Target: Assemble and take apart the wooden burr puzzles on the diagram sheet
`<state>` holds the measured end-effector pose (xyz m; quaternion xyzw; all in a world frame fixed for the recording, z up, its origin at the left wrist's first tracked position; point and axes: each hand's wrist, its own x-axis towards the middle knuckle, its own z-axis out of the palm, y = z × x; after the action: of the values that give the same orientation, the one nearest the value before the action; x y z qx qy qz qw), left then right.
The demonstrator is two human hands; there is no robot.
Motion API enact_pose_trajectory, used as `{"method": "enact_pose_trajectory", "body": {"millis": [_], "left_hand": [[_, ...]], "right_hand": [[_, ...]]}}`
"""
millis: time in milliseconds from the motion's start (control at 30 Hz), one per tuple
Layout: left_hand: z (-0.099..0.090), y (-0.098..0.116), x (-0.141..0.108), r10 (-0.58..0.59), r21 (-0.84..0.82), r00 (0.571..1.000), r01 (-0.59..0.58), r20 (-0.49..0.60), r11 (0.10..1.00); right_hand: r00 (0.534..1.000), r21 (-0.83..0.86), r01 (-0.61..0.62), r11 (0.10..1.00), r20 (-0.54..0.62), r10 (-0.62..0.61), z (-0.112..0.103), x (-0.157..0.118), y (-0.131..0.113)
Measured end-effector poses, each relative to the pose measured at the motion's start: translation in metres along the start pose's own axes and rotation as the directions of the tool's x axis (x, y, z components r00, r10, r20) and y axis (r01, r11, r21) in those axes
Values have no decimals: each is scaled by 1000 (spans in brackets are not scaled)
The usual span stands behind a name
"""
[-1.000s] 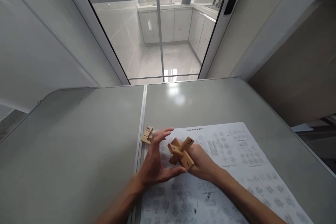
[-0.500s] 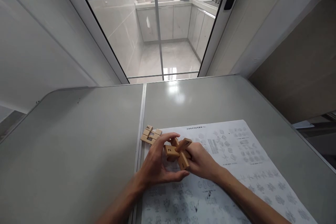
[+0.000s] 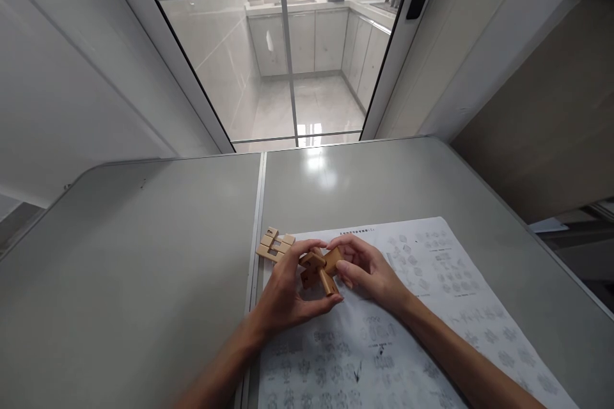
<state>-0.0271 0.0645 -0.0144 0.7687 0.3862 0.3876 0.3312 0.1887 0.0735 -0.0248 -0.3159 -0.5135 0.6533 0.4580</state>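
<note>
- Left hand (image 3: 285, 287): curved around the near-left side of a golden-brown wooden cluster (image 3: 315, 261) of interlocked bars, gripping it between the thumb below and the fingers above.
- Right hand (image 3: 377, 271): closed on the right-hand bar of the same cluster, thumb on the near side, other fingers curled behind and partly hidden.
- Golden-brown wooden cluster: held between both hands above the printed sheet, its flat bars projecting in several directions; dark numerals mark some bars, too small to read with certainty.
- Pale wooden piece group (image 3: 275, 245): small flat blocks lying together just beyond the left hand, at the sheet's far left corner; one block bears a dark "3".
- White printed sheet (image 3: 432, 281): flat beneath the hands, covered with rows of small grey figures.
- Grey glossy tabletop (image 3: 167, 255): supports the sheet and is crossed lengthwise by a pale metal strip (image 3: 259, 198).
</note>
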Motion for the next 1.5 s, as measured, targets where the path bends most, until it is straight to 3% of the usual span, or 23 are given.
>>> {"method": "enact_pose_trajectory", "body": {"millis": [367, 633, 967, 1167, 1267, 1400, 1500], "left_hand": [[-2, -2, 4, 96, -3, 995, -96, 10, 995], [0, -2, 6, 133, 77, 986, -125, -103, 989], [1, -4, 6, 171, 59, 978, -165, -119, 985], [-2, -2, 6, 141, 63, 981, -134, -133, 989], [-2, -1, 5, 96, 75, 982, -85, -164, 994], [-3, 0, 6, 61, 62, 981, -50, -186, 997], [-3, 1, 7, 51, 48, 985, -44, -164, 998]], "right_hand": [[998, -78, -38, 996, -49, 34, 1, 0, -5], [994, -138, -66, 988, -98, 53, 4, 0, 4], [983, -199, -90, 976, -178, 54, 4, -1, 7], [988, -217, -56, 975, -150, 23, 2, -2, 8], [989, -301, 5, 954, -138, -48, 1, -3, 7], [987, -448, 144, 882, 2, -160, 3, -4, 3], [991, -477, 130, 869, 87, -100, 4, -5, 0]]}}
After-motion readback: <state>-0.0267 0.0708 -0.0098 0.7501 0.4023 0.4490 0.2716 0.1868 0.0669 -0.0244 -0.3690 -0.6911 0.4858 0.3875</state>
